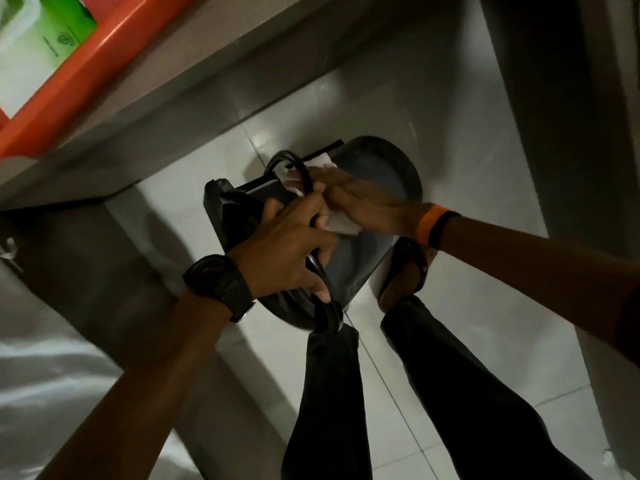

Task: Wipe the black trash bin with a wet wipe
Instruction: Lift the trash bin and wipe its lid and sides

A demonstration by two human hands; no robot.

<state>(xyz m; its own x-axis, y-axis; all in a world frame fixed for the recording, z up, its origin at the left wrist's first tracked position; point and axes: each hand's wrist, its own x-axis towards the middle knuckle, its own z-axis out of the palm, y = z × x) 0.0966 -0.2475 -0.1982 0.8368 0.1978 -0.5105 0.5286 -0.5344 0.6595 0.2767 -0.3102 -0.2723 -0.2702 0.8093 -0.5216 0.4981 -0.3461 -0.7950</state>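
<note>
The black trash bin (377, 168) stands on the white tiled floor in the middle of the view, its dark lid facing up at me. My left hand (287, 251), with a black watch on the wrist, grips the bin's near edge and its thin black wire handle (323, 289). My right hand (363, 202), with an orange and black band on the wrist, lies flat on the lid and presses a white wet wipe (341, 225) against it. Part of the wipe sticks out beyond my fingers at the far side. My hands hide much of the lid.
My legs in dark trousers (446, 393) and a sandalled foot (405, 275) stand just right of the bin. A grey counter edge (180, 98) runs diagonally above, with an orange tray (90, 67) holding a green box (52, 39). A grey cabinet side (104, 271) is at left.
</note>
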